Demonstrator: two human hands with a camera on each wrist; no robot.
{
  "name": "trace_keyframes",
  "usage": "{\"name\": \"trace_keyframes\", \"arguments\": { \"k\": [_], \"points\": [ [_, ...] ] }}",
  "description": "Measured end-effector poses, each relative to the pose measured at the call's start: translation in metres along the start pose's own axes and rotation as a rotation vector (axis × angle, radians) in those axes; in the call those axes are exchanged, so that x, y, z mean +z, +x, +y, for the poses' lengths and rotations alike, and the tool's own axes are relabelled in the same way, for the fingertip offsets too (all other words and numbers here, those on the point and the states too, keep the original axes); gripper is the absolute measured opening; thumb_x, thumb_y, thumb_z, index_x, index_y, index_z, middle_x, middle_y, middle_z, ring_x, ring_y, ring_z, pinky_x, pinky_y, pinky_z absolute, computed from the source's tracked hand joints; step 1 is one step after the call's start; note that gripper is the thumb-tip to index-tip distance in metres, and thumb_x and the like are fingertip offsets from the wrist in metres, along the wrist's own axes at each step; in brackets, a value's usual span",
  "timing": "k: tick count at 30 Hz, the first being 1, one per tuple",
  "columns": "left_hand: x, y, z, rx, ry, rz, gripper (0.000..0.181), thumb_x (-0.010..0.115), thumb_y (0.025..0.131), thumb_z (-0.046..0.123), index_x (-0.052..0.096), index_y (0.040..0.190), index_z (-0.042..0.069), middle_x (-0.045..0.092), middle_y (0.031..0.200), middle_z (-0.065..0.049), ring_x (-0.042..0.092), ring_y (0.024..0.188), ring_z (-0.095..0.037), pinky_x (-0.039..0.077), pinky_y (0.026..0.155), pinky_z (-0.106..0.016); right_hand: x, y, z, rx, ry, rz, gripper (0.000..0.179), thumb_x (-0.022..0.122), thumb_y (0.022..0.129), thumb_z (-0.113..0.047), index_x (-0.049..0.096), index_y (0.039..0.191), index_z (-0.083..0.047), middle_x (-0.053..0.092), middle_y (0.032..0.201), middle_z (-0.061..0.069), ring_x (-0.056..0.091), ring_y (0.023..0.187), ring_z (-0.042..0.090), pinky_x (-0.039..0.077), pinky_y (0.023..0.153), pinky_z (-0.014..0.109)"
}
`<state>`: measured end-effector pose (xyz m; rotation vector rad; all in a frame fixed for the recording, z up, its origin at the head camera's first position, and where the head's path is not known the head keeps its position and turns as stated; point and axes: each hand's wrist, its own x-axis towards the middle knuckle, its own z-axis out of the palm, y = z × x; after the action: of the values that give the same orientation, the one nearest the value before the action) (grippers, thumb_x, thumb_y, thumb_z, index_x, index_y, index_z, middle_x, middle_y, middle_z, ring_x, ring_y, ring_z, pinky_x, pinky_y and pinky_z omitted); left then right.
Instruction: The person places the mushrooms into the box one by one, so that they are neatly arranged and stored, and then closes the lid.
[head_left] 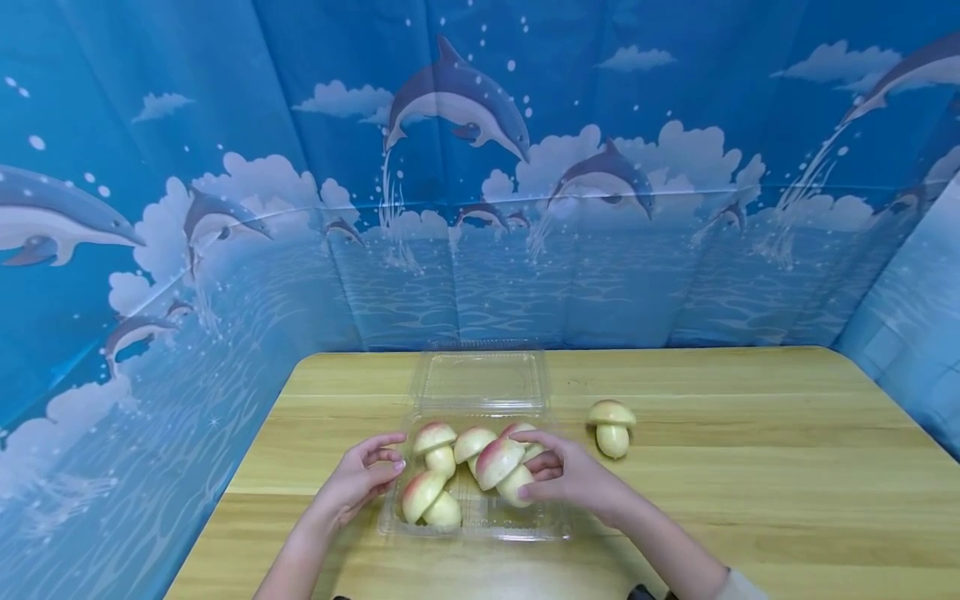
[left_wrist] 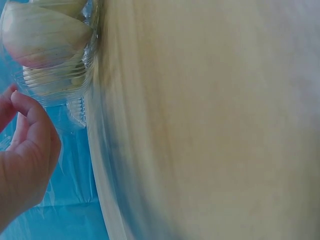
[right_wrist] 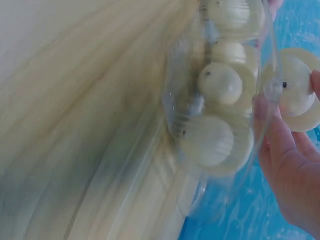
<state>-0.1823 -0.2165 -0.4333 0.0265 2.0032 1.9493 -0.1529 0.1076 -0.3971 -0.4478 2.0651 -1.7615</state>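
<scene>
A clear plastic clamshell box (head_left: 517, 529) lies with its lid (head_left: 480, 379) folded back on the wooden table. Several pale yellow toy mushrooms with pink-tinged caps lie inside, among them one at the front left (head_left: 442, 510) and one behind it (head_left: 435, 435). My right hand (head_left: 570, 475) holds another mushroom (head_left: 498, 464) between thumb and fingers above the right part of the box; the right wrist view shows this mushroom (right_wrist: 295, 85) raised over the rim. By the box's left edge is my left hand (head_left: 363, 479), its fingers loosely bent and holding nothing.
One more mushroom (head_left: 612, 429) stands cap up on the wooden table (head_left: 750, 467), right of the box. Behind the table hangs a blue curtain (head_left: 480, 283) printed with dolphins, which also runs along the left and right sides.
</scene>
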Motion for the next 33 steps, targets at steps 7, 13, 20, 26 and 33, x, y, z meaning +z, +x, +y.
{"name": "trace_keyframes", "arguments": {
  "k": [7,13,20,26,33],
  "points": [
    [0.000,0.000,-0.001,-0.004,-0.003,0.003,0.053,0.059,0.086,-0.002,0.039,0.134,-0.005,0.052,0.096,-0.006,0.052,0.074,-0.010,0.047,0.065,-0.019,0.012,0.009,0.003,-0.007,0.039,-0.042,0.068,0.073,0.076,-0.002,0.040,0.136,-0.001,0.064,0.097,0.014,0.063,0.087,0.023,0.053,0.073,0.030],
    [0.000,0.001,-0.001,-0.001,-0.003,0.002,0.053,0.060,0.085,-0.001,0.039,0.134,-0.005,0.051,0.097,-0.007,0.052,0.073,-0.010,0.046,0.064,-0.019,0.021,0.013,0.007,-0.010,0.046,-0.067,0.067,0.072,0.077,-0.001,0.041,0.136,-0.001,0.065,0.098,0.014,0.064,0.087,0.024,0.053,0.074,0.031],
    [0.000,0.001,-0.001,0.000,-0.003,0.000,0.054,0.060,0.085,-0.001,0.039,0.134,-0.006,0.051,0.096,-0.005,0.052,0.072,-0.009,0.046,0.064,-0.019,0.027,0.017,0.007,0.000,0.032,-0.080,0.069,0.073,0.076,-0.003,0.040,0.137,-0.001,0.065,0.099,0.013,0.064,0.087,0.022,0.053,0.073,0.031],
    [0.000,0.001,-0.001,0.005,-0.004,-0.004,0.053,0.060,0.085,-0.001,0.039,0.134,-0.006,0.052,0.096,-0.006,0.052,0.073,-0.009,0.046,0.064,-0.019,0.030,0.018,0.009,0.006,0.027,-0.099,0.068,0.073,0.077,-0.004,0.040,0.137,-0.001,0.065,0.096,0.012,0.063,0.084,0.020,0.052,0.070,0.028],
    [0.000,0.000,-0.001,0.001,-0.002,0.005,0.051,0.058,0.086,-0.002,0.039,0.133,-0.006,0.051,0.096,-0.006,0.053,0.073,-0.009,0.046,0.065,-0.019,0.033,0.019,0.010,0.001,0.044,-0.105,0.068,0.072,0.077,-0.002,0.040,0.137,0.000,0.064,0.093,0.011,0.061,0.080,0.018,0.051,0.067,0.026]
  ]
}}
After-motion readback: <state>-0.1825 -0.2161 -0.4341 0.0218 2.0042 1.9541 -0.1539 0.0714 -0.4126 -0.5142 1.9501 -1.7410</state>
